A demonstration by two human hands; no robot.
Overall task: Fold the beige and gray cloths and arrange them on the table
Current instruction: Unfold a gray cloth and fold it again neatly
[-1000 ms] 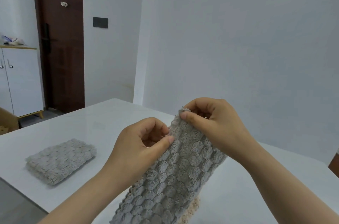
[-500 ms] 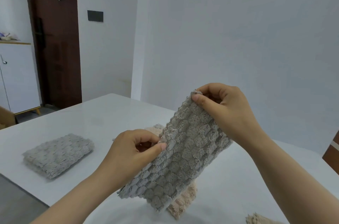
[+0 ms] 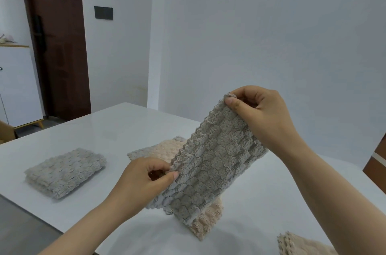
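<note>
Above the white table (image 3: 117,129), the left hand (image 3: 142,181) and right hand (image 3: 263,116) pinch opposite corners of a soft, light gray cloth (image 3: 208,162), likely floppy unless gripped at its edges.

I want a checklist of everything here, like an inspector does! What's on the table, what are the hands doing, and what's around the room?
Surface: white glossy table, looks clean.
Job's things: gray cloth held up in the air, folded double; folded gray cloth lying flat at the left; beige cloth lying behind the held one; another beige cloth at the bottom edge.
Clutter: nothing seen.
Grippers: left hand pinches the held cloth's lower edge; right hand pinches its top corner.
Cables: nothing seen.
Surroundings: brown door, white cabinet, dark wall plate, plain walls.
</note>
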